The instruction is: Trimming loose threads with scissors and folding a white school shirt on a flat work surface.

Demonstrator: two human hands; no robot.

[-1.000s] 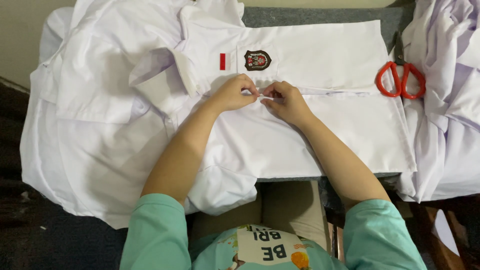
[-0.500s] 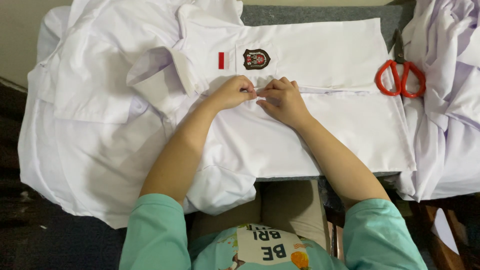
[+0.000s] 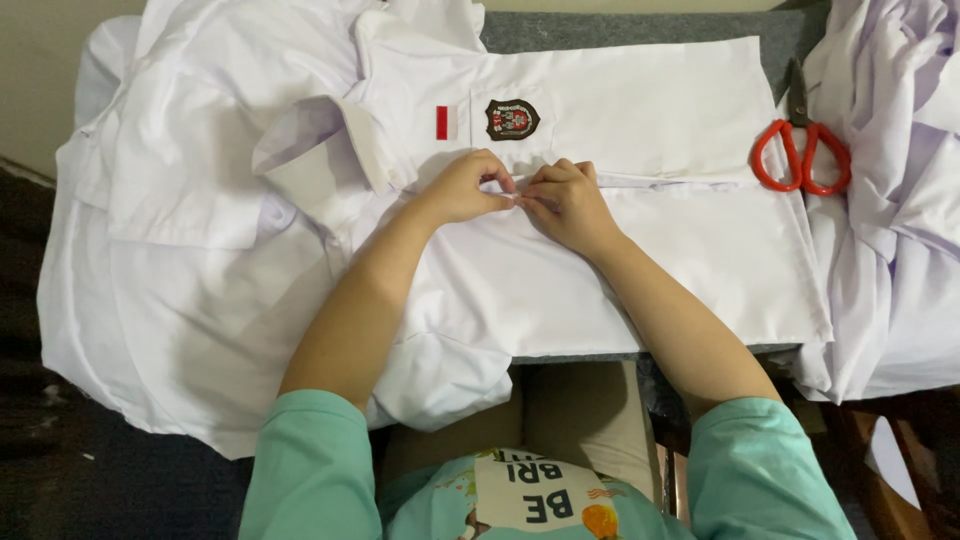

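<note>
A white shirt (image 3: pixel 640 110) lies flat across a grey-topped table (image 3: pixel 620 25), collar to the left, with a small red and white patch (image 3: pixel 442 122) and a dark shield badge (image 3: pixel 512 119) on its chest. My left hand (image 3: pixel 462 186) and my right hand (image 3: pixel 565 200) meet at the shirt's front placket just below the badge. Both pinch the placket edge with fingertips touching; what lies between the fingertips is too small to make out.
Red-handled scissors (image 3: pixel 800 150) lie on the shirt at the right. More white garments are piled at the far right (image 3: pixel 900 150) and spread over the left side (image 3: pixel 170 220). The table's near edge runs just in front of my lap.
My right hand has shifted slightly left, closing up against the left hand at the placket. The shirt and scissors have not moved.
</note>
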